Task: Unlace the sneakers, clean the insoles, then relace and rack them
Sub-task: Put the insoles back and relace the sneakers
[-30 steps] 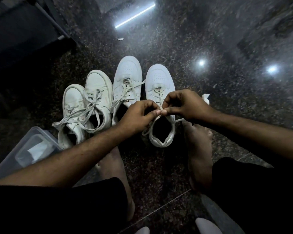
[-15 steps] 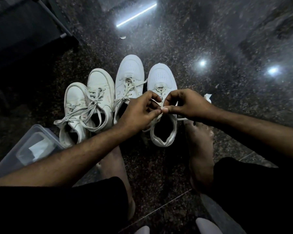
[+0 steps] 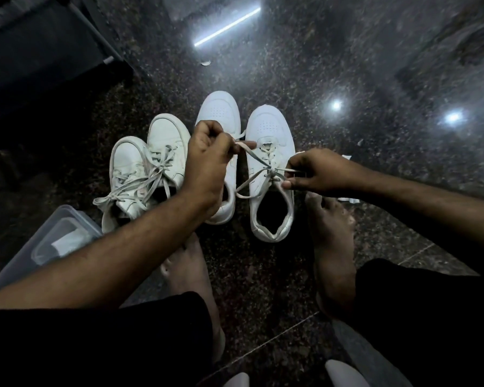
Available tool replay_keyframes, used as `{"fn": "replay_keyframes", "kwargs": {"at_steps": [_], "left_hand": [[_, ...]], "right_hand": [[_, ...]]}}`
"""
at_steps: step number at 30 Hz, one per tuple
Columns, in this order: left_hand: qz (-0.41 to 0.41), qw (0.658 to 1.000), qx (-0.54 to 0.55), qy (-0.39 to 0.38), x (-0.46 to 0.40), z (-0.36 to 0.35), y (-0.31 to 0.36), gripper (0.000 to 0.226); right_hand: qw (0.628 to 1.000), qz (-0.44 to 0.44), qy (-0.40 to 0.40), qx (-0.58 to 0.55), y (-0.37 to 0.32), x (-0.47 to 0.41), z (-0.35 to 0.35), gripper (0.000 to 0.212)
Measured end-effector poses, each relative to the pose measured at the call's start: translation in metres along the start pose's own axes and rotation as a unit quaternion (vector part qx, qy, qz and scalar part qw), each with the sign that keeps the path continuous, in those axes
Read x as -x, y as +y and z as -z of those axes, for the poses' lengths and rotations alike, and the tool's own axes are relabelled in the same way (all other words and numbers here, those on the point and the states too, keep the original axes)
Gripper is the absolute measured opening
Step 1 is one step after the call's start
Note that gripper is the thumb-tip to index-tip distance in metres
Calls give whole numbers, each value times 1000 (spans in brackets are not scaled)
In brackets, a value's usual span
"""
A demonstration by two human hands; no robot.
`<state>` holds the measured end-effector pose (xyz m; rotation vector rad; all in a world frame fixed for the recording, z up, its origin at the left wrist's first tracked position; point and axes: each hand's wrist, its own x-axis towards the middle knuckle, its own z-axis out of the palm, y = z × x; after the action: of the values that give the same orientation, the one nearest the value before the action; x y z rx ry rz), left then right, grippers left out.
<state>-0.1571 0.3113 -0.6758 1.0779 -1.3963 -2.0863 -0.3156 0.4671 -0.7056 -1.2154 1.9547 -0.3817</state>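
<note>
Rightmost white sneaker (image 3: 271,152) sits on the dark speckled floor (image 3: 347,65), toe pointing far, between the person's bare feet. Its lace (image 3: 252,156) is pulled out to both sides: left hand (image 3: 207,160) grip is clamped on one end, raised up and left over the neighbouring sneaker; right hand (image 3: 316,174) grip pinches the other end just right of the eyelets. Lace crosses at the upper eyelets, one loop hanging off the left side. Second white sneaker (image 3: 221,113) just left, partly behind the left hand. Further left, a duller pair (image 3: 148,169) with loose laces. Clear plastic box (image 3: 53,241) near-left by the left forearm.
</note>
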Motion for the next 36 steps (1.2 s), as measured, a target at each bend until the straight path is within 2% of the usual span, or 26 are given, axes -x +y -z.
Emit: {"fn": "replay_keyframes", "kwargs": {"at_steps": [3,5,7,8,10,13,15,20,23,27,31,34,36], "left_hand": [[86,993,86,3,-2,0,0,23],[100,994,39,-13,1,2,-6,25],[62,991,-89,-80,4,7,-16,17],[25,978,-163,-126,7,9,-20,9],[-53,934,-291,-201,8,13,-26,16],[-140,863,-428,-226,6,13,-30,28],[-139,861,-438,-219,4,13,-31,28],[-88,886,-417,-184,3,13,-31,17],[-68,893,-412,-168,3,14,-30,14],[-99,863,-463,-175,2,14,-29,10],[-109,843,-488,-198,0,19,-28,7],[-127,822,-514,-209,-1,21,-28,7],[-129,815,-522,-217,-1,22,-26,8]], "right_hand": [[1000,-5,7,1,4,0,-1,28],[1000,-11,10,3,5,1,-1,27],[999,-19,14,-25,7,1,1,23],[998,-22,20,-49,8,1,1,19],[994,-24,24,-100,11,1,1,13],[978,-7,15,-206,12,3,-1,16],[964,0,17,-266,10,5,-2,15],[937,-26,38,-346,6,11,1,19],[961,-41,43,-268,10,11,1,11],[992,-64,81,-68,15,10,1,15],[994,-65,72,55,20,10,5,16],[991,-67,47,110,30,8,6,28],[982,-64,52,169,31,7,7,16]]}}
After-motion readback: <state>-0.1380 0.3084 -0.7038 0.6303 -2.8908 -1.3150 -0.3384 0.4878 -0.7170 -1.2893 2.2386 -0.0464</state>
